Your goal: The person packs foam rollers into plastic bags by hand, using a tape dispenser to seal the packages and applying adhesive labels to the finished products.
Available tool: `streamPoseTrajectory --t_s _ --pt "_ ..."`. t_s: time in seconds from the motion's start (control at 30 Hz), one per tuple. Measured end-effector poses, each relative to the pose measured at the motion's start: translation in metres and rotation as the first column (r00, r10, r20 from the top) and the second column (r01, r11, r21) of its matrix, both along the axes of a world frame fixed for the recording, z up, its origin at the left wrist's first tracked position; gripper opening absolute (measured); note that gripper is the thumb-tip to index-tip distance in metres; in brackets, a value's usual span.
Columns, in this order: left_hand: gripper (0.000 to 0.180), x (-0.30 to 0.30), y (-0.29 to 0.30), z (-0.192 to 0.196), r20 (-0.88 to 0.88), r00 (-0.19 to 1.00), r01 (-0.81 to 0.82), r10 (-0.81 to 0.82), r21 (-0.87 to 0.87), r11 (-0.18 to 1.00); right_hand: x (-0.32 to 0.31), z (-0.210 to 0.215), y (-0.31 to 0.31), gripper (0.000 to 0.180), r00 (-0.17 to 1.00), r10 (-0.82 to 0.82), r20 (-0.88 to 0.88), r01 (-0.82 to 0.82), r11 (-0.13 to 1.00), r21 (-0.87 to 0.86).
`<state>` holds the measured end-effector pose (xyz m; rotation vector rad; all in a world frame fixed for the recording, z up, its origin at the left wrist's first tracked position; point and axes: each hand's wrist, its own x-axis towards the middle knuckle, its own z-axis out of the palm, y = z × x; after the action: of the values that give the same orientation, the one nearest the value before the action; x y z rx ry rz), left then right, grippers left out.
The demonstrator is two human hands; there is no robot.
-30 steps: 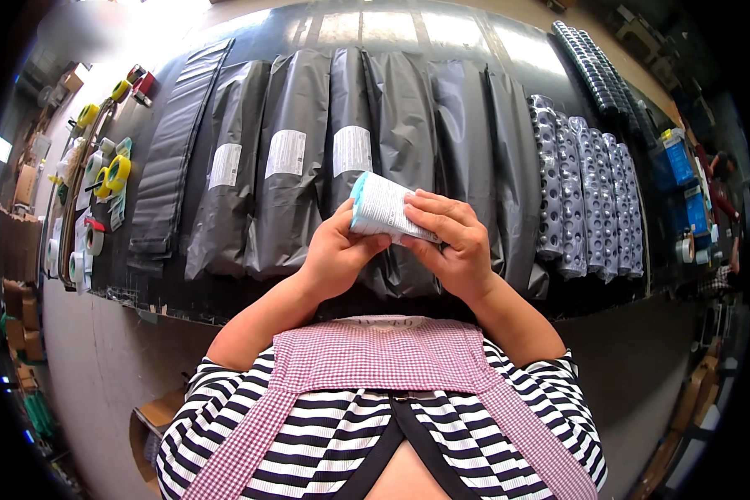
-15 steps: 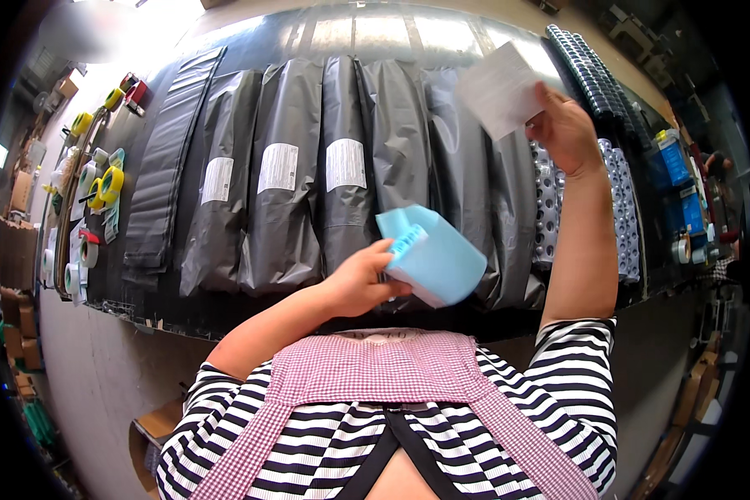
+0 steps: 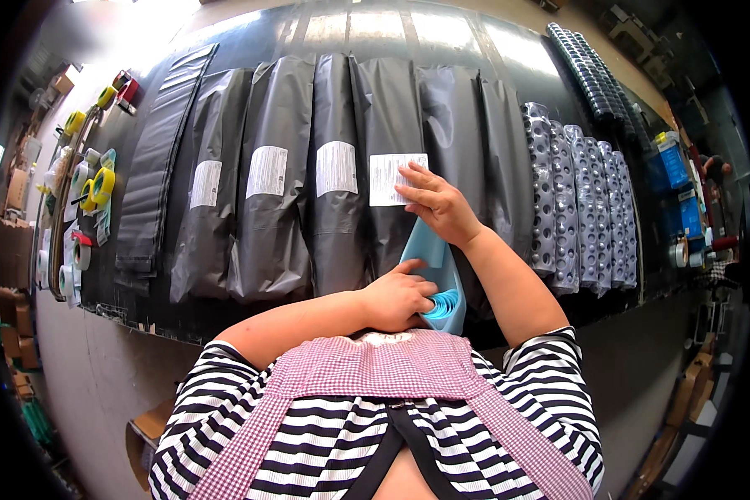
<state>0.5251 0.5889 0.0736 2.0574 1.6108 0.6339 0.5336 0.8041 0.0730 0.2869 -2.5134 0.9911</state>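
My left hand point(image 3: 394, 298) is closed around a roll of labels on light blue backing paper point(image 3: 444, 305), low in front of my apron. A loose length of the blue backing rises from the roll toward my right wrist. My right hand point(image 3: 443, 205) lies with fingers stretched out over the right part of a white printed label point(image 3: 382, 185). That label rests on a long grey plastic-wrapped package point(image 3: 387, 108). To its left, three similar packages each carry a white label point(image 3: 336, 168). Two packages point(image 3: 452, 125) on its right show no label.
Flat stacked grey bags point(image 3: 160, 167) lie left of the packages. Clear bubbled rolls point(image 3: 567, 208) stand in a row at the right, with dark bubbled rolls point(image 3: 587, 75) beyond. Yellow tape rolls point(image 3: 102, 185) sit along the table's left edge, blue boxes point(image 3: 673, 162) at its right.
My right hand has come down and left, and the label it held is now on the fourth package. My left hand has drawn the blue roll lower and closer, turning it.
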Motion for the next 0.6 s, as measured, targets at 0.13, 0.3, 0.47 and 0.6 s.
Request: streamPoseTrajectory --t_s 0.13,0.3,0.47,0.6 --pt "0.016 0.001 -0.002 -0.006 0.022 1.000 -0.022 0.020 0.061 0.998 -0.003 -0.009 0.001 0.040 0.998 0.028 0.049 -0.028 1.000 -0.007" --pt "0.017 0.000 0.001 -0.004 0.032 0.999 -0.015 0.013 0.060 0.998 -0.008 -0.014 0.004 0.037 0.989 0.049 0.140 -0.044 0.998 -0.037" --pt "0.018 0.000 -0.003 -0.003 0.031 0.999 -0.031 0.029 0.063 0.998 0.000 0.032 0.010 0.033 0.955 -0.005 0.296 -0.096 0.941 0.325" --pt "0.021 -0.001 -0.001 -0.002 0.009 0.999 0.032 -0.033 0.086 0.996 -0.016 0.040 0.001 0.039 0.850 -0.019 0.527 -0.019 0.998 0.067"
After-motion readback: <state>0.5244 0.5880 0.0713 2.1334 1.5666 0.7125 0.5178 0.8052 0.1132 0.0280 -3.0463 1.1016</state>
